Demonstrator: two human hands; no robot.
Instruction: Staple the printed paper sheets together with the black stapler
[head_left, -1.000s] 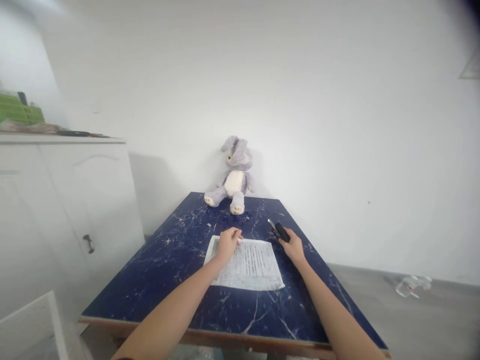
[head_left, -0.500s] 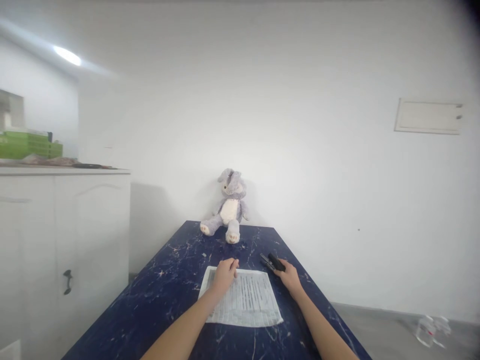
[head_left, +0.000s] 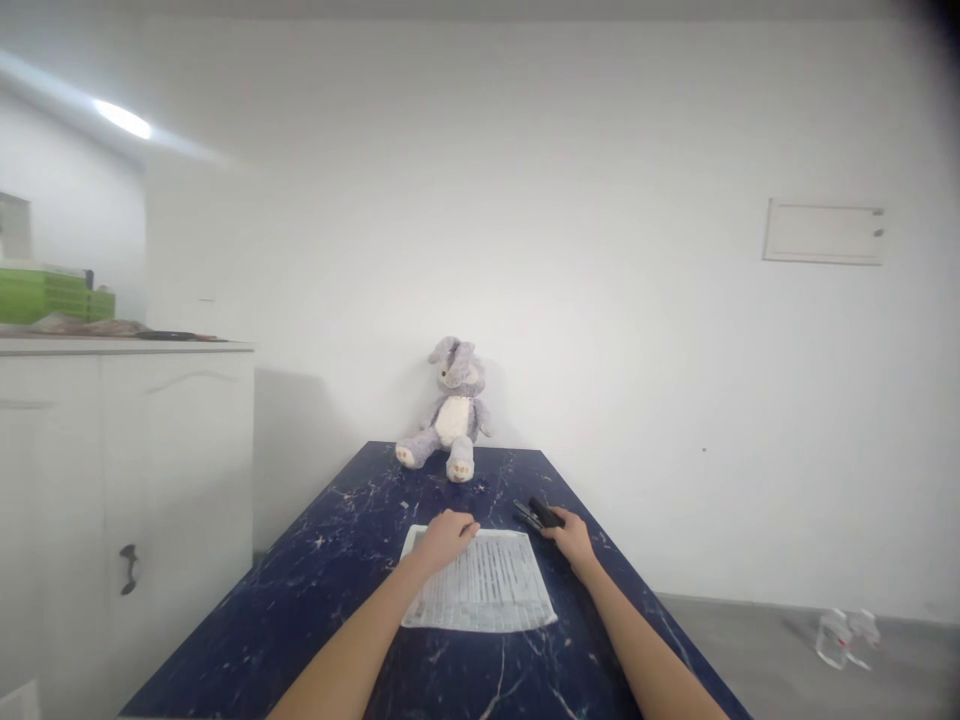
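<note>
I have stapler (head_left: 546,512) gripped in right hand (head_left: 571,540), just beside paper (head_left: 487,592), near far right corner. Paper flat on table (head_left: 315,600); left hand (head_left: 445,538) over far edge, fingers curled, can't tell if pinching. I judge: paper laid out, stapler ready; whether stapled, can't tell.

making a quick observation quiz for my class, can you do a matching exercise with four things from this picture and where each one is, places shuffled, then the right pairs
Things:
1. plush rabbit
2. stapler
3. printed sheet
4. green box

Places:
A. beneath the left hand
B. on top of the white cabinet
C. held in the right hand
D. sitting at the far end of the table

Right pairs: 1-D, 2-C, 3-A, 4-B
</note>
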